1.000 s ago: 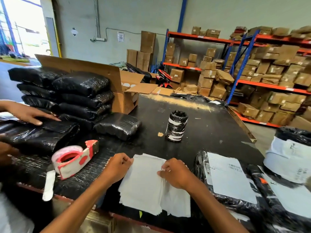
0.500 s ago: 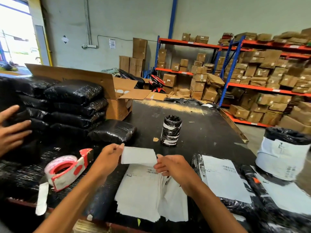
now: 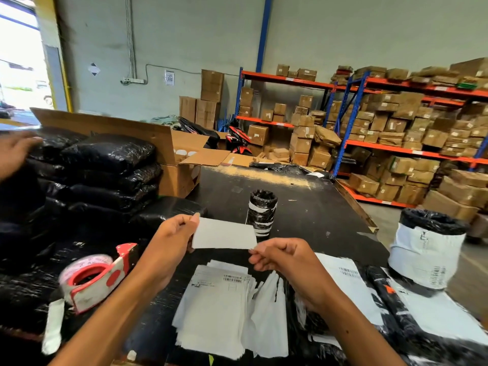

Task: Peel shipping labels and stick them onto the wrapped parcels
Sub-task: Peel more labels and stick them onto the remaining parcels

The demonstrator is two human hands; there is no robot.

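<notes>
I hold one white shipping label (image 3: pixel 224 233) up above the table, blank side toward me. My left hand (image 3: pixel 171 239) pinches its left edge and my right hand (image 3: pixel 280 256) pinches its lower right corner. Below them a stack of labels (image 3: pixel 219 307) lies on the black table (image 3: pixel 303 207), the top one printed with a barcode. Black wrapped parcels (image 3: pixel 105 167) are piled at the left. At the right lie parcels with labels on them (image 3: pixel 351 286).
A red and white tape dispenser (image 3: pixel 95 278) lies at the left front. A small black wrapped roll (image 3: pixel 261 212) stands mid-table. An open cardboard box (image 3: pixel 174 154) sits behind the pile. Another person's hand (image 3: pixel 13 151) touches the pile at far left. A wrapped bin (image 3: pixel 427 249) stands right.
My hands lifted one label off the stack and raised it higher above the table. The other person's hand moved up along the parcel pile.
</notes>
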